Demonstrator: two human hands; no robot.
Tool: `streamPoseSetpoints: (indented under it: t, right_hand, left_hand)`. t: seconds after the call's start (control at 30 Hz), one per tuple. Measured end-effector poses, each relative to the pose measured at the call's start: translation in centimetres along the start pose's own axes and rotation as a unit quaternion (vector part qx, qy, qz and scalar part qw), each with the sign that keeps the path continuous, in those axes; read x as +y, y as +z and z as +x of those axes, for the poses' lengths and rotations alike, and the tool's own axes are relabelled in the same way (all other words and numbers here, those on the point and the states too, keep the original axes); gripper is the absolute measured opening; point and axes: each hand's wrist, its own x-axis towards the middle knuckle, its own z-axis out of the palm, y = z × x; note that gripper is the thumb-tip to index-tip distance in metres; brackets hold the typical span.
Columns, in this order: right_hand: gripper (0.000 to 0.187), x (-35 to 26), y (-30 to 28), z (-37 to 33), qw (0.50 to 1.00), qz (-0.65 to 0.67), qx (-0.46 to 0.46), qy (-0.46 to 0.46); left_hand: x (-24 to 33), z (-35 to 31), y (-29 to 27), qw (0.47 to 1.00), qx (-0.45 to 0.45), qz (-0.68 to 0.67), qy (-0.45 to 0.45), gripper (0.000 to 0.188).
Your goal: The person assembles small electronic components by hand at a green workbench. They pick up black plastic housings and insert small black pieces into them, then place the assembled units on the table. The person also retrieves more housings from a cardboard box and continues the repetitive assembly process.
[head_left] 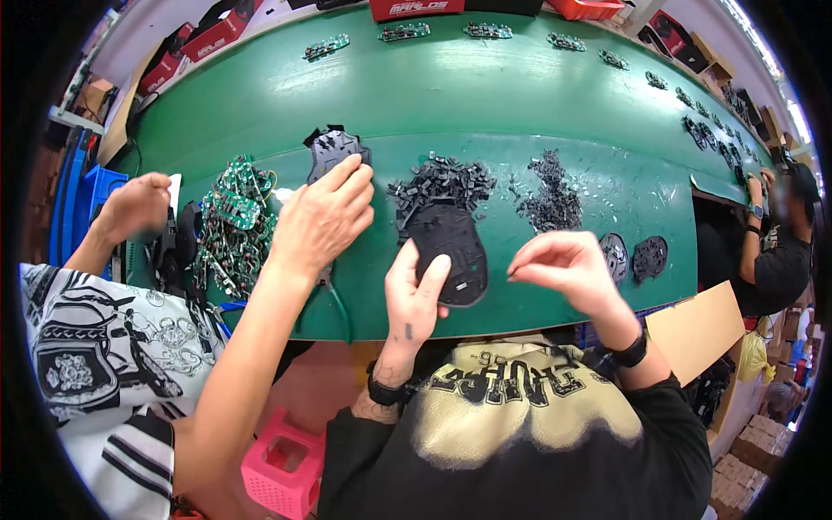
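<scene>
My left hand (411, 295) grips a black plastic shell (451, 247), thumb on top and fingers underneath. The shell is flat and rounded, with ribs and slots on its upper face, like the base of a computer mouse. Just to its right, my right hand (568, 267) has thumb and fingertips pinched together; whatever they hold is too small to make out. Beyond the shell lies a heap of small black plastic pieces (446, 179). A second heap of finer black pieces (552, 204) is farther right. Two more dark rounded shells (614, 256) rest right of my right hand.
At left, a co-worker's hand (328, 212) touches another dark shell (334, 152). Near it are piled green circuit boards (232, 217) and green-handled pliers (338, 308). Boards (405, 32) line the green table's (433, 95) far side. A pink stool (282, 472) stands below; another person sits far right.
</scene>
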Motion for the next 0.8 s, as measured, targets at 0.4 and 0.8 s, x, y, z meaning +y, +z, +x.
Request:
streamPoseSetpoints:
  t: [0.4,0.8]
  right_hand:
    - [0.015,3.7,-0.1,-0.5,0.957,0.284,-0.01,0.056]
    - [0.013,4.4,-1.4,0.4,0.962,0.262,-0.021,-0.077]
  left_hand:
    - [-0.5,-0.1,1.5,0.999,-0.044,-0.014,-0.01,0.035]
    - [-0.1,-0.2,1.7,0.999,-0.05,-0.017,-0.014,0.035]
